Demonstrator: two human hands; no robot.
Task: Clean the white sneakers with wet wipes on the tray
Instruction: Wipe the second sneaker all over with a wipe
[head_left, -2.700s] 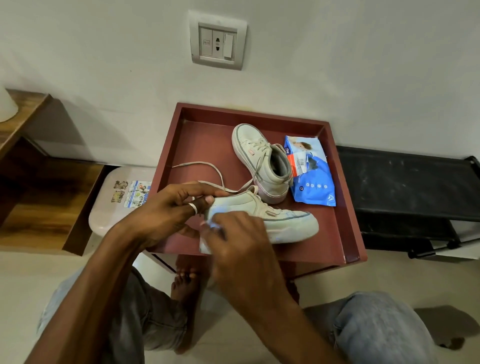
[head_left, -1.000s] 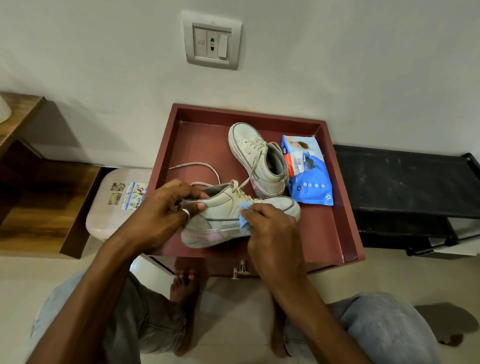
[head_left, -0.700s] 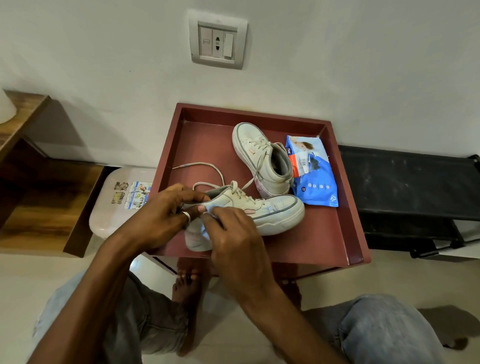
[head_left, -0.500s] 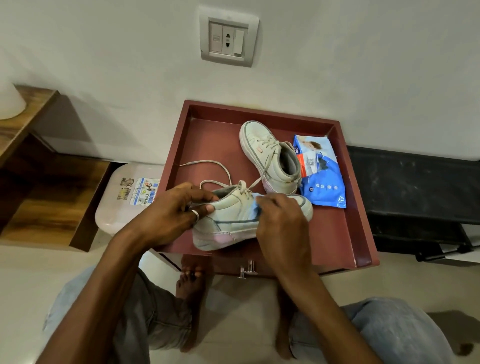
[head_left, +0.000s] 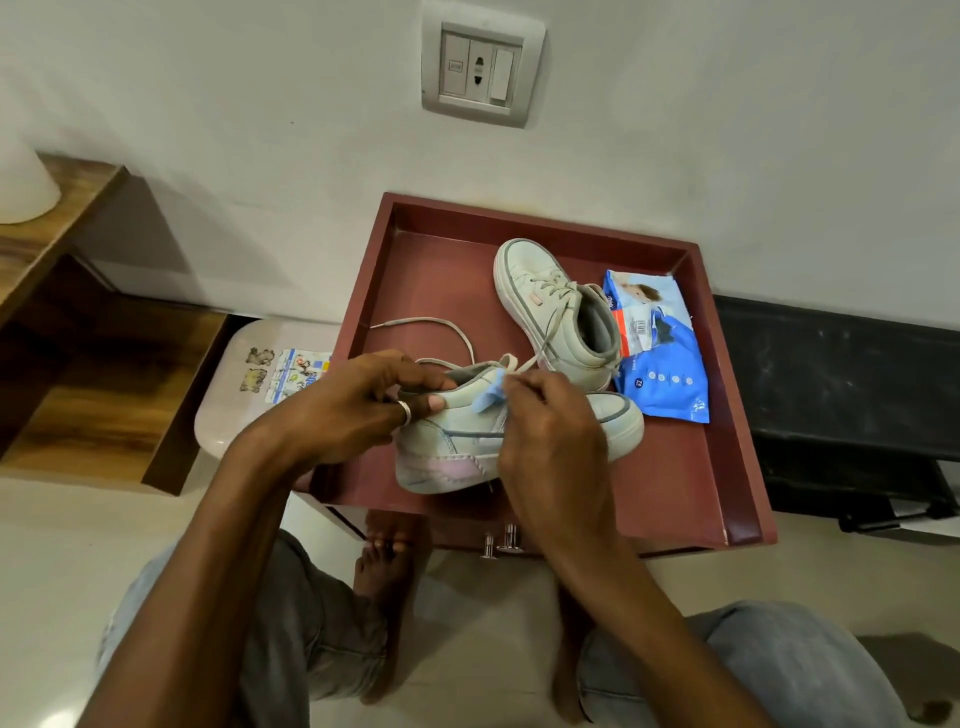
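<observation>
At centre frame, over the near half of the dark red tray (head_left: 431, 280), the near sneaker (head_left: 452, 441) sat tipped, toe pointing right. Left hand (head_left: 343, 410) gripped its heel end, fingers curled round the collar, a ring (head_left: 405, 413) on one finger. Right hand (head_left: 550, 436), fingers bunched, pinched a pale blue wet wipe (head_left: 488, 397) against the upper beside the laces. Second sneaker (head_left: 550, 306) stood upright further back, toe toward upper left, touching the blue wipes pack (head_left: 660, 364) on the tray's right side. A loose lace (head_left: 436, 327) trailed across the tray floor, left of centre. Wall socket (head_left: 480, 70) at top of frame.
</observation>
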